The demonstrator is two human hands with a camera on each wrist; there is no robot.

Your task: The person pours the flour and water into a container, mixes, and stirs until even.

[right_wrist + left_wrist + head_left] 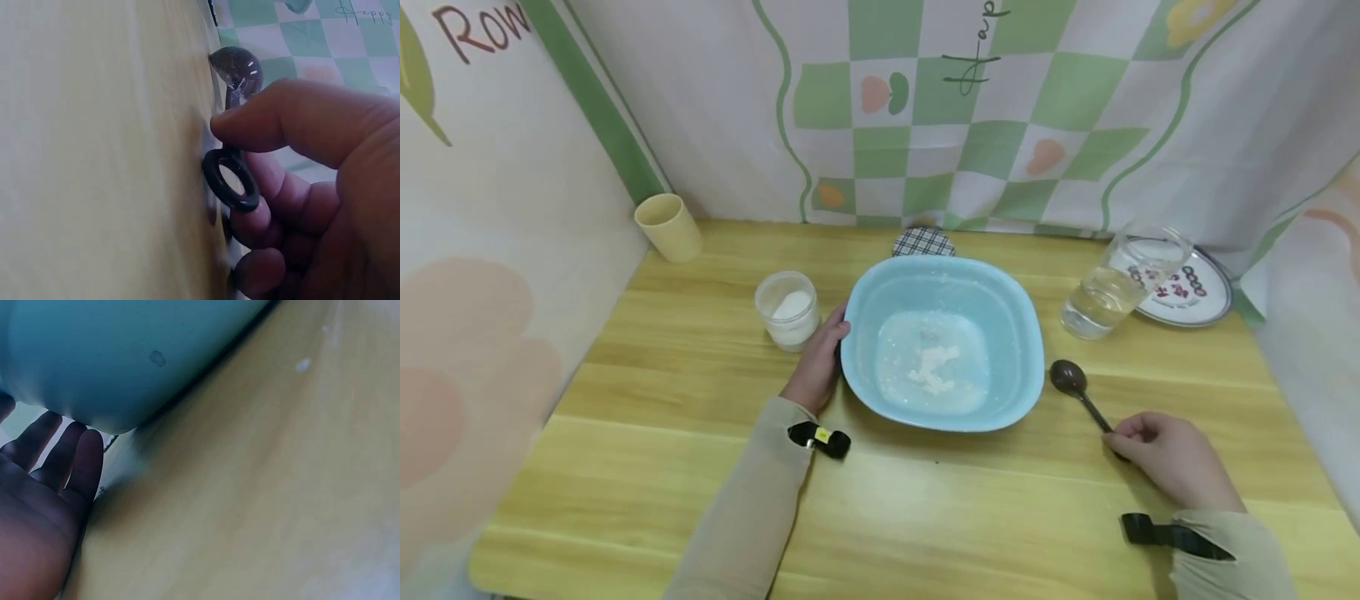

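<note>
A light blue plastic basin with wet white powder clumps on its bottom sits mid-table. My left hand rests against the basin's left side, thumb at the rim. In the left wrist view its fingers lie fairly straight along the outer wall. To the right, my right hand pinches the handle of a dark brown spoon between thumb and fingers, close over the table. The handle's ring-shaped end shows in the right wrist view, bowl of the spoon pointing away.
Left of the basin stands a clear jar of white powder. A yellow cup is at the back left corner. At the right, a glass of clear liquid overlaps a patterned plate. A checked round item lies behind the basin.
</note>
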